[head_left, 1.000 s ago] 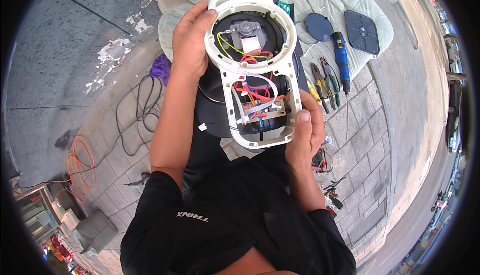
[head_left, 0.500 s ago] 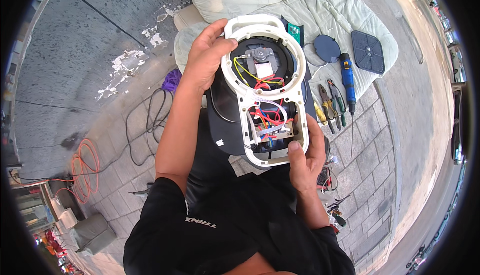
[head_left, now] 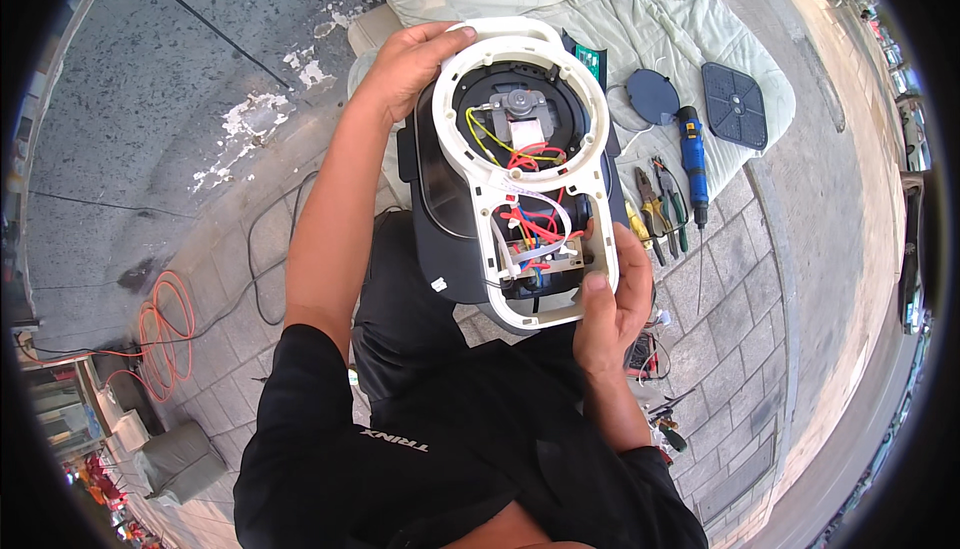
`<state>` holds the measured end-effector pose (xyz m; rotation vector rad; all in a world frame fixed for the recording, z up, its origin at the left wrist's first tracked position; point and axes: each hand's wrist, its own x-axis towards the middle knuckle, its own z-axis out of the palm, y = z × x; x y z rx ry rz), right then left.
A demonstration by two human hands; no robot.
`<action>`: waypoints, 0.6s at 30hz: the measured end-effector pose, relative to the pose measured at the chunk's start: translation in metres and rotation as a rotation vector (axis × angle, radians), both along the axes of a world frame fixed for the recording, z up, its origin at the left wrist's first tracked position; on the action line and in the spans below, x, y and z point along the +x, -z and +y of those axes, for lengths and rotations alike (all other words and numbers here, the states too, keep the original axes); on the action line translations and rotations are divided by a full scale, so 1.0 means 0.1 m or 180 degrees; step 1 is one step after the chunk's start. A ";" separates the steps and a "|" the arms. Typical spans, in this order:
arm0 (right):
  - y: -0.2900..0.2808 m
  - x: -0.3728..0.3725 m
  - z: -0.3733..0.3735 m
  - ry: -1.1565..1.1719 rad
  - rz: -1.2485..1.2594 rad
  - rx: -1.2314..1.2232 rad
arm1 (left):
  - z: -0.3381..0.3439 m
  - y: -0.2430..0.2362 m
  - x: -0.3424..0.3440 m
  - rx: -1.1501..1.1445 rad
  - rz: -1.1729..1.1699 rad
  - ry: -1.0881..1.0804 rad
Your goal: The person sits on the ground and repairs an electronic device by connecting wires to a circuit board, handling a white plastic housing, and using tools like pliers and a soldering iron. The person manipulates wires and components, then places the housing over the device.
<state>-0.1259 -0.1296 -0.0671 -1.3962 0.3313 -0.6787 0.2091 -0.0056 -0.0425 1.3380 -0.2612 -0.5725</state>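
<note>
An opened household appliance (head_left: 448, 189) with a dark body stands before me, its exact kind unclear. A white plastic frame (head_left: 492, 249) tops it, with a large ring at the far end and a rounded rectangular opening at the near end. Inside the ring sits a metal-bracketed part (head_left: 519, 104) with yellow and red wires; a grey ribbon cable and more coloured wires (head_left: 540, 234) fill the near opening. My left hand (head_left: 408, 67) grips the far left edge of the frame, thumb on top. My right hand (head_left: 612, 314) clasps the near right corner, thumb above and fingers along the outside.
On the pale quilt (head_left: 640, 29) lie a dark round cover (head_left: 653, 97), a dark square plate (head_left: 735, 105) and a green circuit board (head_left: 588, 61). A blue power screwdriver (head_left: 693, 164) and pliers (head_left: 655, 211) lie to the right. An orange cable (head_left: 165, 334) coils on the paving at left.
My left hand has shifted a little farther away along the frame's edge, its elbow moving left. The frame has tilted slightly and moved a little away. My right hand keeps its hold.
</note>
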 end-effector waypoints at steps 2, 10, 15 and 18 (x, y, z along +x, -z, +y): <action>-0.03 0.01 0.00 0.0020 0.0006 0.0040 | -0.01 -0.01 0.04 0.0087 -0.0012 0.0236; -0.21 0.16 0.06 0.0134 0.0156 -0.0118 | -0.08 0.06 0.22 0.0337 -0.0087 0.0159; -0.12 0.08 0.03 0.0155 0.0462 -0.0388 | -0.12 0.07 0.12 0.0320 0.0005 -0.0053; -0.07 0.05 0.03 0.0175 0.0399 -0.0015 | -0.17 0.10 0.08 0.0365 -0.0106 -0.0050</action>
